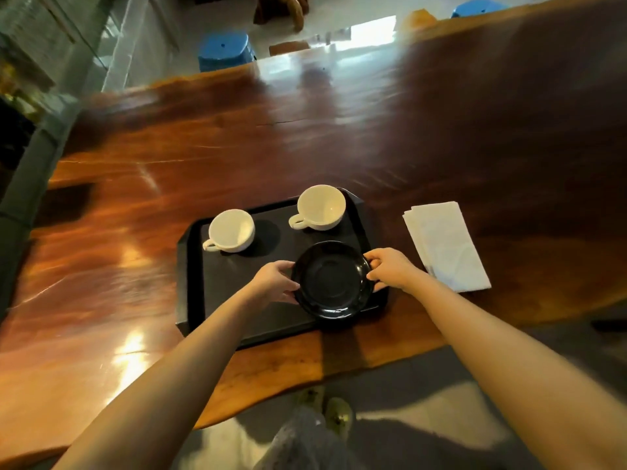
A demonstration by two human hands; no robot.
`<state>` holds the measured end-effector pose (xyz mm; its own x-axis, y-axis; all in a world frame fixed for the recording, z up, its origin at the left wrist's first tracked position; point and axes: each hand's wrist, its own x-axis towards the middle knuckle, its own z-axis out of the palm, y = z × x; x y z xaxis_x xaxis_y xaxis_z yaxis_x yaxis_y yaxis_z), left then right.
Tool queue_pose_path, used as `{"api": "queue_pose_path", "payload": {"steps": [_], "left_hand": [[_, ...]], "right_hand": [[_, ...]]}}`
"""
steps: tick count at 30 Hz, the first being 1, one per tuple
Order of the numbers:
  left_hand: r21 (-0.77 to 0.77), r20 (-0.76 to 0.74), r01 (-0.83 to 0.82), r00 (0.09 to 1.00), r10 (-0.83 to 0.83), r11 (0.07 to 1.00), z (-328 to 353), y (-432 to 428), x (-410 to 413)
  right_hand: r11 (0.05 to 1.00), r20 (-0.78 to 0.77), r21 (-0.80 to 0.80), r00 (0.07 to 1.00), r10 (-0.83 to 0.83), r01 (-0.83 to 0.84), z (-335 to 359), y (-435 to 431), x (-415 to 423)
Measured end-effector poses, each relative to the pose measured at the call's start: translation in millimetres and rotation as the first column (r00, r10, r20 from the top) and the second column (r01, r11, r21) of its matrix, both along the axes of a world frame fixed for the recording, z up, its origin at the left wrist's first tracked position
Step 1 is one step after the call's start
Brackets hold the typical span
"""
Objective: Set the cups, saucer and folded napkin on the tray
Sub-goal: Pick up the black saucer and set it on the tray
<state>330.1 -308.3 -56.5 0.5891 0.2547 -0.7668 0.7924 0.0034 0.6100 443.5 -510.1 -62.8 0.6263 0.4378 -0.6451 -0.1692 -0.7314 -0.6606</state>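
Both hands grip the black saucer (pixel 334 279) by opposite rim edges, left hand (pixel 276 281) on its left side and right hand (pixel 390 269) on its right, fingers curled closed around the rim, apparently to keep it level over the near right part of the black tray (pixel 193 286). The tray holds two empty white cups, the left cup (pixel 231 230) and the far cup (pixel 320 206), handles pointing left. The folded napkin (pixel 446 245) lies on the wooden table (pixel 237 147), just right of the tray.

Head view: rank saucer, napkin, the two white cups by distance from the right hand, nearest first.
From the right hand:
1. Black saucer, held at its right rim.
2. Folded napkin, on the table, right of the tray.
3. Right-hand white cup, tray's far corner.
4. Left-hand white cup, far left.
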Motion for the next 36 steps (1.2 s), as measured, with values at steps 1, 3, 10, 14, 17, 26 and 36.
{"api": "queue_pose_path", "payload": {"steps": [1,3,10,14,17,26,36], "left_hand": [[0.008,0.004,-0.019,1.000,0.019,1.000,-5.0,-0.7,1.0],[0.037,0.005,-0.048,0.999,0.048,0.998,-14.5,-1.4,3.3],[0.076,-0.007,-0.064,0.998,0.065,0.995,-24.4,-0.7,13.1],[0.087,-0.021,-0.035,0.999,0.037,0.996,-24.9,2.4,17.9],[0.102,-0.022,0.013,1.000,-0.011,0.995,-27.1,4.8,18.7],[0.607,0.030,0.311,0.910,-0.413,0.731,3.4,2.4,34.0],[0.206,0.294,0.185,0.925,-0.241,0.961,20.3,-85.0,134.5]], "right_hand": [[1.000,0.031,-0.008,0.999,-0.022,0.022,-5.5,2.1,-0.6],[0.998,0.104,-0.029,0.993,-0.053,0.057,-14.6,6.6,-1.8],[0.980,0.265,-0.199,0.963,0.042,0.012,-24.3,22.2,-7.6],[0.974,0.260,-0.227,0.965,0.035,0.026,-26.7,28.6,-6.1],[0.969,0.255,-0.245,0.966,0.029,0.035,-25.2,31.1,-5.9],[0.973,0.179,-0.213,0.975,0.131,-0.092,-9.8,20.4,5.4],[0.978,0.404,-0.150,0.912,-0.075,0.147,13.9,-76.0,105.6]]}}
